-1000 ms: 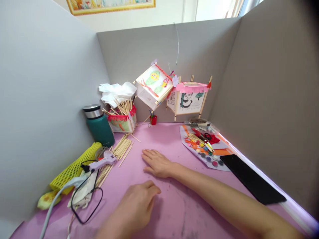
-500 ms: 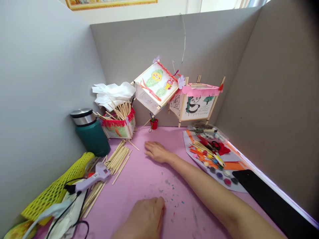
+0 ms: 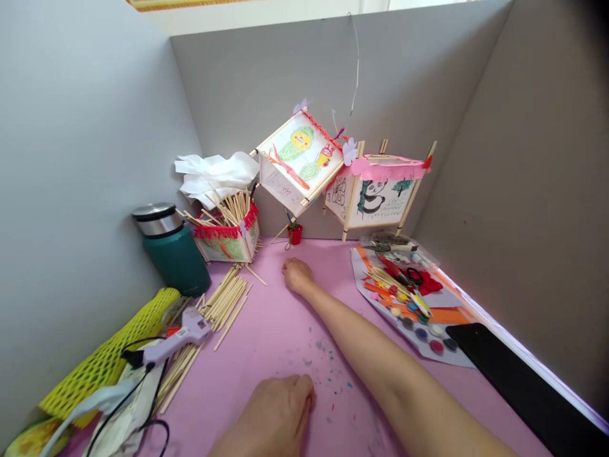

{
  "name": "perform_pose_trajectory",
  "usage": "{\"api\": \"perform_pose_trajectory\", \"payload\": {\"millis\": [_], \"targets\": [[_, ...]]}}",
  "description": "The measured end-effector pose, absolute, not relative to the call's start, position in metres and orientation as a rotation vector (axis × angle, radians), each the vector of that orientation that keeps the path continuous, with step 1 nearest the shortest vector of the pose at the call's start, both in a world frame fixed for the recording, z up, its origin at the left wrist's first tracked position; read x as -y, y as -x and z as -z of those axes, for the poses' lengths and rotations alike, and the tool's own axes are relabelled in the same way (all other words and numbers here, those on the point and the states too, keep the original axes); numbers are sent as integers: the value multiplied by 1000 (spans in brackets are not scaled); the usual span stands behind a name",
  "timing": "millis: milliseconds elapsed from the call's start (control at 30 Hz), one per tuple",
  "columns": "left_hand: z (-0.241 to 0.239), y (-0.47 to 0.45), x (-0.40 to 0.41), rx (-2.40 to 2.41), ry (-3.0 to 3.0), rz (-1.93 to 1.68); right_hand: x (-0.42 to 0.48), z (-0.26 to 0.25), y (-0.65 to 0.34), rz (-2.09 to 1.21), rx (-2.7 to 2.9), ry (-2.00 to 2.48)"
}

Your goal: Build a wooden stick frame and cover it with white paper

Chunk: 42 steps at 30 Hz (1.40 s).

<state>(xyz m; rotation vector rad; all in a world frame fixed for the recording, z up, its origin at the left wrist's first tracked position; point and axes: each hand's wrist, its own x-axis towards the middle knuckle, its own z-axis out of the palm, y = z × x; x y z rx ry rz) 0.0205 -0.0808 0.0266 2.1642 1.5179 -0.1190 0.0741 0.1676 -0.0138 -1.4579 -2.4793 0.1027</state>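
Observation:
My right hand (image 3: pixel 297 276) lies curled at the far end of the pink mat (image 3: pixel 266 355), holding nothing, a little in front of a small red cup (image 3: pixel 295 233). My left hand (image 3: pixel 271 412) rests knuckles-up near the mat's near edge, also empty, with its fingertips hidden beneath it. Loose wooden sticks (image 3: pixel 223 304) and a lilac glue gun (image 3: pixel 183 336) lie to its left, out of reach of its fingers. Above the cup hangs a tilted paper lantern (image 3: pixel 297 162) with a drawing on it, beside a panda lantern (image 3: pixel 375 200).
A green steel-topped flask (image 3: pixel 174 254) and a paper box of sticks (image 3: pixel 226 244) under white tissue (image 3: pixel 216 178) stand at the back left. A craft sheet (image 3: pixel 404 311) with buttons, scissors and felt lies right; a black tablet (image 3: pixel 518 374) sits nearby. Yellow foam netting (image 3: pixel 109 362) lies left, within grey walls.
My right hand has slid farther out and curled from flat fingers into a closed shape. My left hand has hardly moved, and the view has shifted only slightly.

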Motion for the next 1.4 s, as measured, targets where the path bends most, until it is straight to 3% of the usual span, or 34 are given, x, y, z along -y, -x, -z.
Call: {"api": "perform_pose_trajectory", "payload": {"millis": [300,667,833,933,1300,1400], "targets": [[-12,-9,83,-1487,-2137,-188,-130,-1,-150,62,2528,1507],[-20,-23,104,-1591,-2318,-158,-23,-41,-252,78,2477,1569],[15,-35,134,-1403,-2905,-405,85,-5,-264,-78,2584,1330],[33,-36,143,-1196,-3160,-375,134,22,-282,-143,2568,1385],[40,-35,144,-1204,-3267,-381,232,120,-392,526,1804,1773],[42,-35,144,-1196,-3262,-388,247,143,-430,413,1425,1941]]}}
